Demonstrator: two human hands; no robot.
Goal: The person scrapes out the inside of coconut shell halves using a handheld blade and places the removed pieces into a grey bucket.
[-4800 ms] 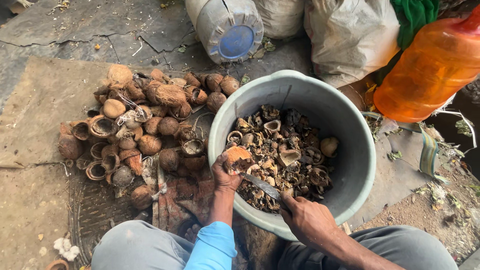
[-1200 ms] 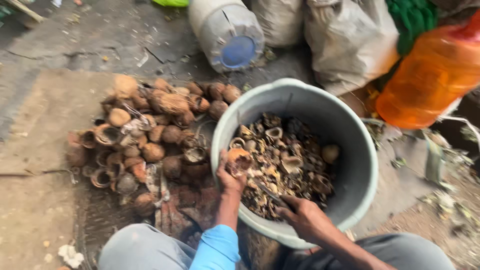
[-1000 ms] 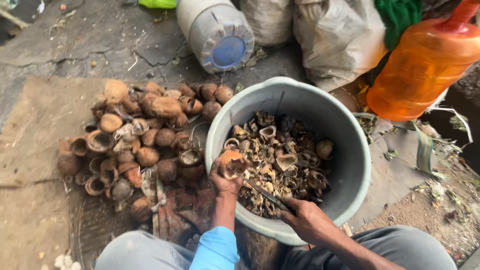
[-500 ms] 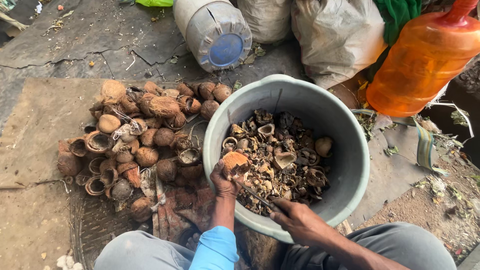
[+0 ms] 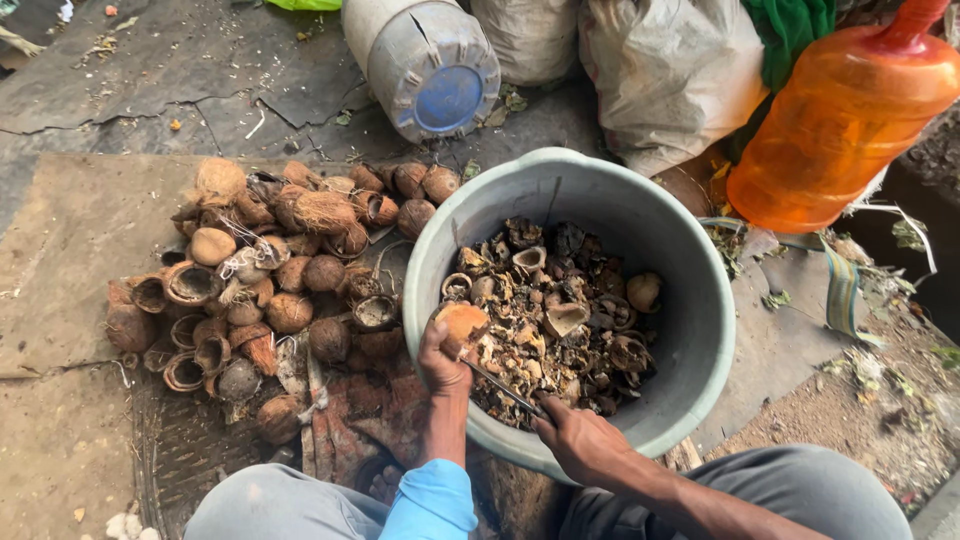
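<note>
My left hand (image 5: 443, 362) grips a shell (image 5: 462, 322); my right hand (image 5: 580, 440) grips a knife (image 5: 500, 385). The bucket (image 5: 700, 330) has many scraps. A big pile (image 5: 270, 270) waits at nine o'clock.

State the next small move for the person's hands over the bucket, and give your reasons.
Probably a short push of the knife further under the flesh. The left hand holds a coconut shell piece above the grey bucket, and the right hand has the blade tip at its edge, so prying seems due.
</note>
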